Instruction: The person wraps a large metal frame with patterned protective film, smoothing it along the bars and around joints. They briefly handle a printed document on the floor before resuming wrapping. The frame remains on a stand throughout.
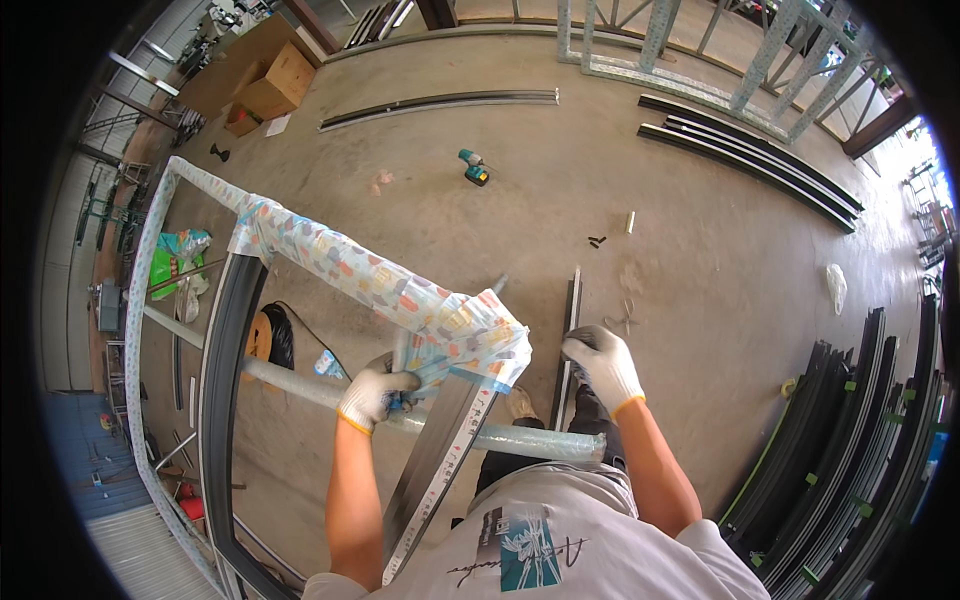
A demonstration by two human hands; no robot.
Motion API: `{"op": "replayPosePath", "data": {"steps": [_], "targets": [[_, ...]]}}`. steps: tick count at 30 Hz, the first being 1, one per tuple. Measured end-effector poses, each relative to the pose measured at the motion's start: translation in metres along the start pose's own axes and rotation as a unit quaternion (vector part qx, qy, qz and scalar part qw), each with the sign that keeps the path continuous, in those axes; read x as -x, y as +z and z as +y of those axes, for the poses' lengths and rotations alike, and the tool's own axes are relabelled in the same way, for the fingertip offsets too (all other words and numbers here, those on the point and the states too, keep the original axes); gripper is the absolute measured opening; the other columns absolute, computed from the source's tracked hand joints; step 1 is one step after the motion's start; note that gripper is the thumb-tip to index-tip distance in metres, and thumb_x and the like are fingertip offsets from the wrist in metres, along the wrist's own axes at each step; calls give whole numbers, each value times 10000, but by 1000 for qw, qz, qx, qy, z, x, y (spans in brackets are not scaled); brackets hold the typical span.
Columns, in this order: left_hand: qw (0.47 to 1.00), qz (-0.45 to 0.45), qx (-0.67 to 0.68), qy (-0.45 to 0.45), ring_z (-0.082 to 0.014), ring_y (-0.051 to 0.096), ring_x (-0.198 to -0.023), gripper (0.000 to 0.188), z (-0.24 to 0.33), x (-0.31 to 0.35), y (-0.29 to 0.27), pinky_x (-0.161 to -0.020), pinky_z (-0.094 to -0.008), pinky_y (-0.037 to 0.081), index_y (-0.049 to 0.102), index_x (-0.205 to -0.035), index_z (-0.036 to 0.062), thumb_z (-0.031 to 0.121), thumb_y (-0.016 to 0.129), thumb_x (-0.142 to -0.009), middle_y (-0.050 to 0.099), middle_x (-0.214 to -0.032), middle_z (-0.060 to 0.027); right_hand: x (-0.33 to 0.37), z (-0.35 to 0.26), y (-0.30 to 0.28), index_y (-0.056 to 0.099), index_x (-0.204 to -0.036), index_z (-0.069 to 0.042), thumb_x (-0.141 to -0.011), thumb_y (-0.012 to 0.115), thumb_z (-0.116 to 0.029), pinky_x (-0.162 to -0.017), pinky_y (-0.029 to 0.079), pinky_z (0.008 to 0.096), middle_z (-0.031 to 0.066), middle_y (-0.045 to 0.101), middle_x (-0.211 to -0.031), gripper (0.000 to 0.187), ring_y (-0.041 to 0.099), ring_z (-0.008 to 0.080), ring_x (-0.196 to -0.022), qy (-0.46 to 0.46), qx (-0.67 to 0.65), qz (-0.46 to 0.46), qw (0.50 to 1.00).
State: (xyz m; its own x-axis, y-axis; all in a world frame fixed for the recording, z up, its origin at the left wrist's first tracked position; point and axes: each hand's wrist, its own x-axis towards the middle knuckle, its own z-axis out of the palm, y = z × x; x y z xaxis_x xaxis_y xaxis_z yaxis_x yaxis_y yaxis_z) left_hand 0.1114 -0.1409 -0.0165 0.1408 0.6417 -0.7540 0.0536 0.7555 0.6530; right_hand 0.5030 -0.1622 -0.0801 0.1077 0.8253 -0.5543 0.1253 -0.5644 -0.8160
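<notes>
A metal profile frame (435,460) rests in front of me. Its far rail is wrapped in patterned cloth (350,262), bunched at the near right corner. Beside that corner, my left hand (374,392), in a white knit glove, is closed with the fingers curled; a small dark bluish thing shows at them, too small to name. My right hand (606,366), gloved too, is closed next to a long dark profile strip (573,305). Its fingertips are partly hidden, so what they hold does not show. A bubble-wrapped rail (540,443) crosses below the frame, near my legs.
A green cordless drill (475,168) lies on the concrete floor ahead. Long dark profiles (750,155) lie at the far right, with more stacked profiles (830,450) near right. A cardboard box (278,80) stands far left. Black cable (280,338) lies beneath the frame.
</notes>
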Motion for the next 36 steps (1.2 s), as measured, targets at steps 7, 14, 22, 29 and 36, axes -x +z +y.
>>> {"op": "replayPosePath", "data": {"steps": [7,14,22,29,36], "targets": [[867,101,-430,232,-392,745,-768,385,19,87,40,-728,-448,597,739,-1191,-30,148,778,-852,764,-892,-245,109,-91,35,707,-1362,59,-1008,787,-210,-963,590,344,131,784,-1197,452,738,189,-1057,-165,-38,-152,974],[745,77,-567,343,-386,730,-802,312,18,125,141,-720,-498,605,675,-905,109,328,877,-813,675,-913,-124,126,-76,53,640,-1417,61,-949,800,-74,-1013,566,343,92,763,-1243,512,719,171,-1100,69,-287,-173,939],[839,217,-407,289,-388,765,-938,236,9,26,66,-859,-478,609,745,-1117,55,241,668,-994,772,-1001,-199,41,8,30,717,-1178,48,-863,746,34,-810,626,381,140,770,-1059,317,764,250,-905,183,-284,-199,920],[948,-106,-276,116,-247,724,-1029,527,-42,-83,48,-915,-407,586,670,-1418,-36,346,603,-1061,784,-1234,-118,-49,56,122,648,-1450,-90,-1071,668,-278,-1023,574,398,75,717,-1330,423,686,221,-1145,-44,-3,-367,929],[960,8,-278,33,-186,657,-917,623,-10,-33,14,-800,-363,546,695,-1395,-26,352,819,-915,771,-1118,-95,-53,57,133,599,-1560,-38,-1061,698,-252,-1161,494,386,158,665,-1517,552,640,292,-1353,-195,207,-247,926]]}}
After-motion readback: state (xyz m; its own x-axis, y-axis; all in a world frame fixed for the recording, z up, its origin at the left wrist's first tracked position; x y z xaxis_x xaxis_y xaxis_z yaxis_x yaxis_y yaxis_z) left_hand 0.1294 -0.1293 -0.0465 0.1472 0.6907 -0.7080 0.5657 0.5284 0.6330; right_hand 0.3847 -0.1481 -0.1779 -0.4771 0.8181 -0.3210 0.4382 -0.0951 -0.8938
